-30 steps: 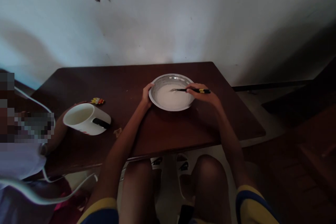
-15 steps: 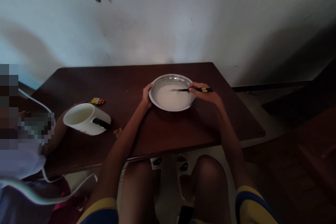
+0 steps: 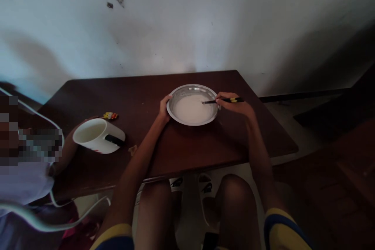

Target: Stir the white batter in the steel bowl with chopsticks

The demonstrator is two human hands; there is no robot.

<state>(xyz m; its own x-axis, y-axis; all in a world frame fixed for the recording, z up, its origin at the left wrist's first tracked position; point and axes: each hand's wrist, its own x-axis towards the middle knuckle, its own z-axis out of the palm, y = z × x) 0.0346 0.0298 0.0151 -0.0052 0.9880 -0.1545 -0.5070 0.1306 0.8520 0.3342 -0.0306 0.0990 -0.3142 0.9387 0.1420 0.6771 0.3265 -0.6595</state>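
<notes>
Utensil: the black-and-yellow utensil [image 3: 231,100] lies nearly level from left to right, its tip pointing left over the pale mixture [image 3: 191,108], its handle end right, past the rim. Whether the tip dips in, and its exact shape, are hard to make out.
Right hand: the right hand [image 3: 227,102] has its fingers closed on the handle, hiding part of it.
Bowl: the metal bowl [image 3: 193,123] sits nearer the surface's far edge than its near one, toward the far right corner.
Left hand: the left hand [image 3: 165,108] grips the bowl's left rim; its fingertips are partly hidden.
Surface: the dark brown surface [image 3: 193,148] has its far edge along the wall [image 3: 175,19].
Left part: a white mug [image 3: 99,136], black handle toward the right, with a yellow-and-red figure [image 3: 110,115] just beyond it.
Far left: another person's arm [image 3: 66,152], partly hidden by the mug; pixelation covers what lies beside it.
</notes>
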